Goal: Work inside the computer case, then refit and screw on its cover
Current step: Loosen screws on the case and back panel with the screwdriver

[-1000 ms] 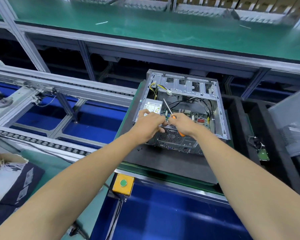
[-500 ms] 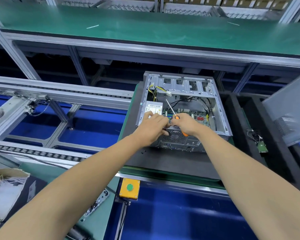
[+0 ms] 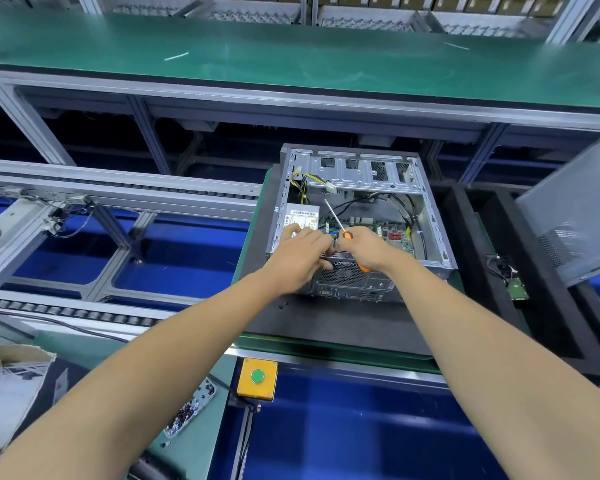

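Note:
An open grey computer case [image 3: 437, 237] lies on a black mat, its motherboard [image 3: 392, 233] and cables showing. My right hand [image 3: 364, 249] grips an orange-handled screwdriver [image 3: 333, 214] whose shaft points up and away over the board. My left hand [image 3: 303, 252] is at the case's near edge beside the white-labelled power supply [image 3: 300, 216], fingertips curled and meeting the right hand; what they pinch is hidden. The grey perforated cover [image 3: 568, 209] leans at the right, off the case.
A black foam tray [image 3: 541, 306] at the right holds a hard drive [image 3: 516, 289]. A yellow box with a green button [image 3: 257, 377] sits at the bench front. A tray of screws [image 3: 191, 410] lies lower left. Conveyor rails [image 3: 84, 188] run at the left.
The view has shifted slightly; both hands stay together at the case's near edge with the screwdriver held the same way.

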### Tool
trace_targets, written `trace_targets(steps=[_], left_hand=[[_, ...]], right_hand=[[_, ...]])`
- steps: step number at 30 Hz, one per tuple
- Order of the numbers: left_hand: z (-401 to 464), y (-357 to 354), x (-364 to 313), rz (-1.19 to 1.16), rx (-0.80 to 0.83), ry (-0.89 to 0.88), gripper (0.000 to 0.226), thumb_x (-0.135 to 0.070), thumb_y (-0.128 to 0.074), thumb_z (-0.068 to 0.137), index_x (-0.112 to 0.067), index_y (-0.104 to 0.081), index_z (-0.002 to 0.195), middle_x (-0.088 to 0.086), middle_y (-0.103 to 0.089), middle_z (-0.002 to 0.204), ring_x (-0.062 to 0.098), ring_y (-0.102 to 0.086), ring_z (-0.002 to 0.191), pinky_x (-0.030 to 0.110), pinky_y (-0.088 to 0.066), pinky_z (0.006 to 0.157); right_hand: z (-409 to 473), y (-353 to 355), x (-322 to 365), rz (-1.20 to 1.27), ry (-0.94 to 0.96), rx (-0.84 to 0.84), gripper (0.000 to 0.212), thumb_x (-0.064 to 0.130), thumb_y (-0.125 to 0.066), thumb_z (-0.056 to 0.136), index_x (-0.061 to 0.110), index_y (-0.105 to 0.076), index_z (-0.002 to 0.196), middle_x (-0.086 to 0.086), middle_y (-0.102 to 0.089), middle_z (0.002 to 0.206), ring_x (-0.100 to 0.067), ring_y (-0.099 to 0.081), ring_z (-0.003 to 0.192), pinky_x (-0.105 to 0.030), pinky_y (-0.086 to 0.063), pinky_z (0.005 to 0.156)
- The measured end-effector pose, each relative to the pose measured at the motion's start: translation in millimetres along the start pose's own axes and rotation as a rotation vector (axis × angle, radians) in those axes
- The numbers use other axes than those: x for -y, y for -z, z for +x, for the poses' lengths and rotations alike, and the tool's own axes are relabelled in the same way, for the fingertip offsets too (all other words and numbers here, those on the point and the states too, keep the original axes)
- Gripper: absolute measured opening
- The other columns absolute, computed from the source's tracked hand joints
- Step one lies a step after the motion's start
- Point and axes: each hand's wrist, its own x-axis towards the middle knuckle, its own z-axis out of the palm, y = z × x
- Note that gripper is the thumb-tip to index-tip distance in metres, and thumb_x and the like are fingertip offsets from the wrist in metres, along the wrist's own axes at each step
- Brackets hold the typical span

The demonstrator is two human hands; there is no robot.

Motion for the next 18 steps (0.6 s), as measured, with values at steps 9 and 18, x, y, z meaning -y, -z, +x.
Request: trace_targets(steps=[9, 18], left_hand=[[5.8, -0.4, 6.7, -0.049, 0.061, -0.04, 0.013, -0.024, -0.064, 0.093, -0.016, -0.058, 0.101, -0.006, -0.063, 0.1, 0.022, -0.056, 0.099, 0.036, -0.029, 0.096], [27.0, 20.4, 9.8, -0.052, 0.285, 0.002, 0.033, -0.045, -0.074, 0.088, -0.023, -0.055, 0.103, -0.008, -0.066, 0.093, 0.017, -0.054, 0.093, 0.031, -0.019, 0.087]], right_hand=[[-15.2, -3.0, 3.0, -0.055, -0.084, -0.359, 0.035, 0.027, -0.053, 0.095, 0.011, -0.05, 0.064, 0.0, -0.05, 0.073, -0.024, -0.043, 0.075, -0.041, -0.033, 0.068], [-86.3, -50.3, 15.6, -0.091, -0.113, -0.465, 0.028, 0.044, -0.039, 0.083, 0.017, -0.046, 0.078, -0.003, -0.055, 0.063, -0.03, -0.055, 0.066, -0.037, -0.043, 0.062]])
